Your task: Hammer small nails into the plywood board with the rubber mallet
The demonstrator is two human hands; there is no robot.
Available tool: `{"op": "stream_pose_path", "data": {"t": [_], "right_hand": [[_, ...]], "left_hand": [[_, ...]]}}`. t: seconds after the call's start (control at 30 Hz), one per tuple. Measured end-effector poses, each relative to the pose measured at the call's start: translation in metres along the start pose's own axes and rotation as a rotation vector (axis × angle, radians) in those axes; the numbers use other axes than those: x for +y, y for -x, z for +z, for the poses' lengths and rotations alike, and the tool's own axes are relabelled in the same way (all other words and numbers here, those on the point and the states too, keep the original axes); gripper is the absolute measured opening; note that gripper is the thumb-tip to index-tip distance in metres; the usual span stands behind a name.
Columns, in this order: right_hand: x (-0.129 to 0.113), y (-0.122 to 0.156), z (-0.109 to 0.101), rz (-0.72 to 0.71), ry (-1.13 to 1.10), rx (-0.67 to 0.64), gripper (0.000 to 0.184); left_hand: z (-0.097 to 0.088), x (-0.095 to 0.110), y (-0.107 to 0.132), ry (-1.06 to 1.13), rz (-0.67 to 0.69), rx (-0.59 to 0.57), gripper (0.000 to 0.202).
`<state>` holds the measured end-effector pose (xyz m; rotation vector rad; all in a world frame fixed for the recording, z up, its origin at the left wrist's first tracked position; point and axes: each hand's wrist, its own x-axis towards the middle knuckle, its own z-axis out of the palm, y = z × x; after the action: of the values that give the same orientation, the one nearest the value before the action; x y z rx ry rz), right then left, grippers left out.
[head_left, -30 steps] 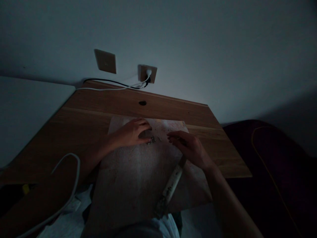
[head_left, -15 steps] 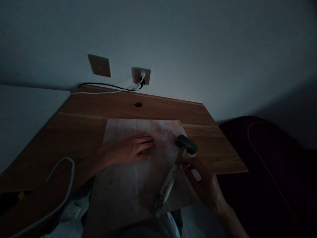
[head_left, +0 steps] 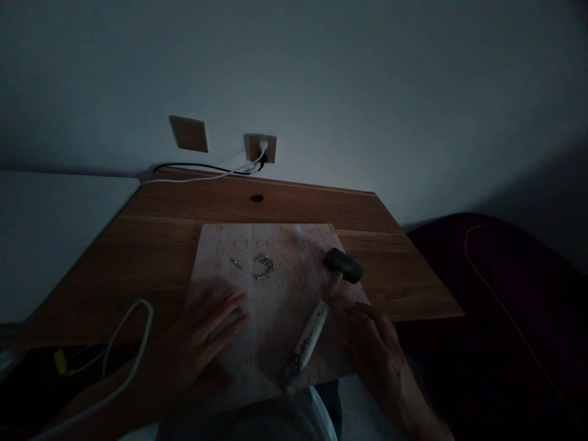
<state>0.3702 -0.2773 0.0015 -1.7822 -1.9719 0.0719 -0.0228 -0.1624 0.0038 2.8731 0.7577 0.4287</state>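
Observation:
A pale, stained board (head_left: 257, 318) lies on the wooden desk, with a row of small dark dots near its far edge. Several small shiny nails (head_left: 265, 267) are clustered on it, and a single nail (head_left: 236, 263) lies to their left. A mallet (head_left: 343, 265) with a black head and a worn white handle rests on the board's right side. My left hand (head_left: 202, 334) is open over the near left part, fingers spread, holding nothing. Beside the mallet's handle, my right hand (head_left: 370, 343) is at the board's right edge, its fingers loosely bent and partly blurred, apparently off the handle.
The desk (head_left: 156, 245) has a round cable hole (head_left: 256, 198) near the wall. White and black cables run to a socket (head_left: 261, 148); a blank plate (head_left: 189, 133) is left of it. A white cable (head_left: 146, 331) loops over my left forearm. A dark, rounded cushioned shape (head_left: 459, 263) stands right.
My left hand has drawn back toward me and left, uncovering the nails. My right hand has moved slightly down from the mallet's neck. The mallet stays in about the same place.

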Motion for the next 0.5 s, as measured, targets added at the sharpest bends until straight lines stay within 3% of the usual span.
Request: {"op": "stream_pose_path", "data": {"t": [0.13,0.27,0.37,0.5], "right_hand": [[0.010,0.015,0.006,-0.040,0.118,-0.030,0.069],[0.016,0.020,0.006,-0.115,0.127,-0.124,0.101],[0.021,0.019,0.002,-0.158,0.116,-0.171,0.109],[0.024,0.012,0.006,-0.195,0.108,-0.132,0.106]], "left_hand": [[0.007,0.027,0.025,-0.026,0.036,-0.059,0.083],[0.017,0.036,0.029,-0.030,0.020,-0.017,0.075],[0.016,0.037,0.026,-0.035,0.021,0.003,0.069],[0.009,0.036,0.025,-0.067,0.015,0.039,0.067]]}}
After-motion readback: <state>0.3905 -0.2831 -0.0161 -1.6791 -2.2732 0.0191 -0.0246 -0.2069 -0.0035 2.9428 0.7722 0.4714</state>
